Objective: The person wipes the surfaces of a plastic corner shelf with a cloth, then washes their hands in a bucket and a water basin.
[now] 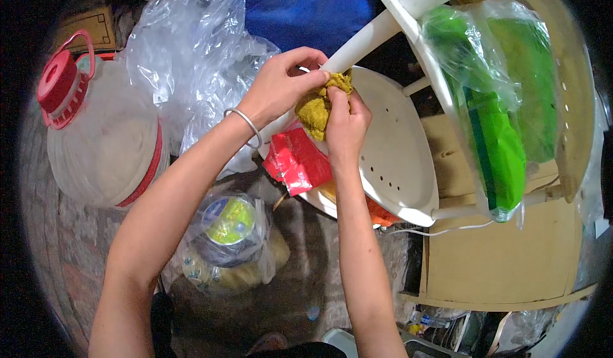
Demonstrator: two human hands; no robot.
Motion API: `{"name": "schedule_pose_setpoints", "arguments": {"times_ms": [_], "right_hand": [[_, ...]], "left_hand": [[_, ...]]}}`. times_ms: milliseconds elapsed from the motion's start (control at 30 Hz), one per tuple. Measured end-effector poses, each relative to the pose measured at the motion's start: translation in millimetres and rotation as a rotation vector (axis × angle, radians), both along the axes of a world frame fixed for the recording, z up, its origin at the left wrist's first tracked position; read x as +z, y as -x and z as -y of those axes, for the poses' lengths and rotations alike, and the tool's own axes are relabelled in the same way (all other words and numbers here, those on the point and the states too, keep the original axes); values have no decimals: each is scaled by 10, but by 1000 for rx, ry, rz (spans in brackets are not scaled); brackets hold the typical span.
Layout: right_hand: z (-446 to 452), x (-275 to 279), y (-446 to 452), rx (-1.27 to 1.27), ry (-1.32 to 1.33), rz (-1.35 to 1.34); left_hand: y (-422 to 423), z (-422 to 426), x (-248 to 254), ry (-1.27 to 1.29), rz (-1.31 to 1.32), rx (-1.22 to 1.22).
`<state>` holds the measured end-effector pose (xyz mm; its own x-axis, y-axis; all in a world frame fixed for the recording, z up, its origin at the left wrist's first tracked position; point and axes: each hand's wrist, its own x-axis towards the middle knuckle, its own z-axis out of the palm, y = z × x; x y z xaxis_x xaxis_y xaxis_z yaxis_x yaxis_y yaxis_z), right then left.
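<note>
A white plastic chair lies tipped in front of me, its long curved armrest running up to the right. My left hand, with a silver bangle on the wrist, is closed around the armrest, thumb at the edge of a mustard-yellow cloth. The cloth is bunched in my right hand, which presses it to the armrest just below the left. Part of the armrest is hidden behind my hands and the cloth. Against the seat, under my hands, rests a red packet.
A large clear jar with a red lid stands left, beside crumpled clear plastic. Below is a plastic-wrapped bundle. A green item in plastic hangs over the chair back. Blue material is behind; a wooden panel stands right.
</note>
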<state>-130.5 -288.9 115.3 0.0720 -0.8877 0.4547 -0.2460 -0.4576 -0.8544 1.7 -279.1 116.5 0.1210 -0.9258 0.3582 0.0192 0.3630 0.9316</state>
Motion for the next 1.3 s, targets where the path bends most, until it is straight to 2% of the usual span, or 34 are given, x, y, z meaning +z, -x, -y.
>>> {"name": "schedule_pose_setpoints", "arguments": {"times_ms": [267, 367, 433, 467, 533, 667, 767, 800, 867, 900, 967, 1133, 1200, 1300], "right_hand": [[-14, 5, -9, 18, 13, 38], [-42, 40, -20, -17, 16, 17], [-39, 70, -31, -82, 79, 199], [-57, 191, -76, -79, 75, 200], [-43, 464, -163, -89, 202, 188], [34, 602, -266, -167, 202, 120], [49, 398, -211, -238, 215, -176], [61, 268, -167, -158, 13, -144], [-10, 171, -121, -155, -23, -416], [-28, 140, -91, -163, -24, -415], [-108, 206, -90, -251, 25, -822], [-435, 304, 52, -205, 102, -948], [-623, 385, 220, -87, 22, -1137], [-794, 494, 664, -23, -5, -1190]], "left_hand": [[-2, 5, -2, -21, 8, -22], [-41, 1, -21, -23, -66, -71], [-82, -26, -40, -8, -60, -68], [-105, -32, -45, -12, -60, -65], [-148, -40, -59, -140, -350, -133], [-183, -41, -35, -119, -378, -116], [-199, -28, -65, -114, -383, -125], [-186, -27, -76, -113, -394, -121], [-165, -29, -65, -116, -379, -118], [-153, -35, -60, -120, -363, -103], [-134, -51, -35, -121, -326, -77], [-78, -80, -44, -114, -268, -21], [-84, -100, -66, -110, -297, -31], [-105, -122, -115, -124, -309, -27]]}}
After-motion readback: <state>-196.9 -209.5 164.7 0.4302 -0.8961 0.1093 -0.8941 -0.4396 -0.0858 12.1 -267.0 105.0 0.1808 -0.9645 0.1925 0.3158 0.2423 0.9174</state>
